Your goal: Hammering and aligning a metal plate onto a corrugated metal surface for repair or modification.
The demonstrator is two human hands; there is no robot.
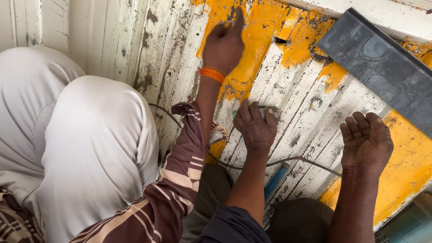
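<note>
Metal piece (268, 109) under left grip (256, 128)

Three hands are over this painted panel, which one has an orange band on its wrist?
The co-worker's hand, farthest up the panel on the brown striped sleeve, with a finger pointing at the yellow paint. The left hand and right hand have bare wrists.
</note>
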